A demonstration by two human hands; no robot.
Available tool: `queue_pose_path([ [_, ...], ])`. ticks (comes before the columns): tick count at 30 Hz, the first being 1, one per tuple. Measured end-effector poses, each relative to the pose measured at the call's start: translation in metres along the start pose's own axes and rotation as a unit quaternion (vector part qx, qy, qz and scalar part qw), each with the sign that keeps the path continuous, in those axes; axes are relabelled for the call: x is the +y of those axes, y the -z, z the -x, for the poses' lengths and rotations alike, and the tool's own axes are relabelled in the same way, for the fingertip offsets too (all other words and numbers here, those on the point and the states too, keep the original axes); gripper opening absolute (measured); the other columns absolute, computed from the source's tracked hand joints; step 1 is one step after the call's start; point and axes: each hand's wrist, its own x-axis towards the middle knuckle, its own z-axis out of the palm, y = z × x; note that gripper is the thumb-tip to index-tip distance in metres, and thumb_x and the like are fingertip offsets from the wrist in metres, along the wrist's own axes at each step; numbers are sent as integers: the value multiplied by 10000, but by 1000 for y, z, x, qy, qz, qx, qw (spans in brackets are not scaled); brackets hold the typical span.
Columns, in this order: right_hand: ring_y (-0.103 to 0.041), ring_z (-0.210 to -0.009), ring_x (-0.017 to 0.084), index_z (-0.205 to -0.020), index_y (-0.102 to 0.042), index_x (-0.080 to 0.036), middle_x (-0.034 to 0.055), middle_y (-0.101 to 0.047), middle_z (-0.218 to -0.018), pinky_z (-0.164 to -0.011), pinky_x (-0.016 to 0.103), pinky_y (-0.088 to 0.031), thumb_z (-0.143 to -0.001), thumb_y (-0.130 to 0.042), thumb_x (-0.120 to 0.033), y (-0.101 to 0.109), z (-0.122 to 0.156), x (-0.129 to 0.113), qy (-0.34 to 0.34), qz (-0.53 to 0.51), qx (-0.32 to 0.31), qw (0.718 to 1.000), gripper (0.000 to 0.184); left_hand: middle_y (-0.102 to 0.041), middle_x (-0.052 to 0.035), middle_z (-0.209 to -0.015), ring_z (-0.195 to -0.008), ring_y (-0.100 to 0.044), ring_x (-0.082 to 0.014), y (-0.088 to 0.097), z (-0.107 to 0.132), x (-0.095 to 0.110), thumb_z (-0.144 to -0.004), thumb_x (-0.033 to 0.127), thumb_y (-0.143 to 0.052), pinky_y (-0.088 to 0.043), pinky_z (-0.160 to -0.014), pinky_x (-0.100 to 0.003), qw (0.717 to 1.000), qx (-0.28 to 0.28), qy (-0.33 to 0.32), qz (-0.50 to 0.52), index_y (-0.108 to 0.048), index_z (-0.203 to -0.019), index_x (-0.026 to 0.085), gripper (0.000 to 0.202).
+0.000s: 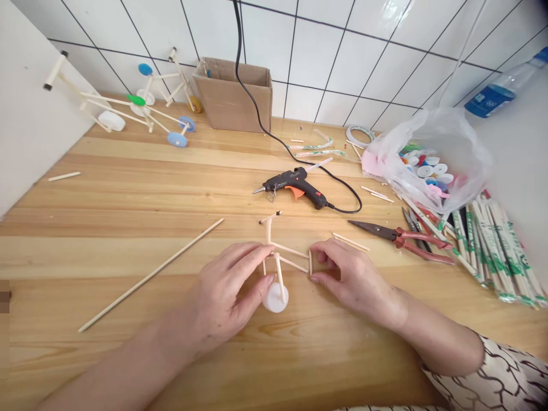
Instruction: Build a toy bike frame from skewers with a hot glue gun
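A small tricycle model of pale wooden sticks stands in front of me, with a white bottle-cap wheel at its near end and a dark-tipped handlebar stick at the far end. My left hand pinches its frame between thumb and fingers. Between the thumb and fingertips of my right hand is a short wooden stick, held crosswise against the ends of two frame sticks. Whether that stick is fixed to them I cannot tell.
Beyond my hands lies a black glue gun with its cord. Red-handled pliers, wrapped chopsticks and a plastic bag of bottle caps are on the right. A long stick, finished stick models and a cardboard box sit left and behind.
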Motion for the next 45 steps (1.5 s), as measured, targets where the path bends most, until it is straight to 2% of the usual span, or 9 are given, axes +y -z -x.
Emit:
queue_pose_path([
  [6,-561,-786,171,-998,-546,-187,30,-591,-854,-673,285,-468,-754,-642,-88,0,0,0,1,-3,-2,1000,280,-644,-99,-1099,-998,-629,-215,1,0,1,-871,160,-544,-543,-857,-354,1000,9,0,-3,-514,-1211,185,342],
  [29,-572,-762,167,-978,-544,-190,28,-608,-862,-664,288,-464,-734,-666,-100,3,-1,-2,1,13,-7,1000,287,-661,-84,-1087,-970,-649,-204,0,2,1,-870,190,-559,-549,-850,-340,1000,15,9,-15,-506,-1228,187,362],
  [38,-603,-781,189,-1034,-561,-175,60,-632,-864,-683,322,-503,-781,-588,-133,14,2,2,20,3,60,998,258,-666,-76,-1079,-973,-648,-196,2,1,2,-863,182,-570,-550,-847,-325,1000,19,12,-8,-505,-1220,189,363],
  [45,-588,-720,166,-938,-583,-174,57,-626,-834,-656,296,-486,-817,-546,-154,32,4,8,23,26,93,995,127,-678,-65,-1049,-950,-656,-196,5,-1,3,-861,184,-571,-554,-832,-331,999,32,20,5,-517,-1191,203,335],
])
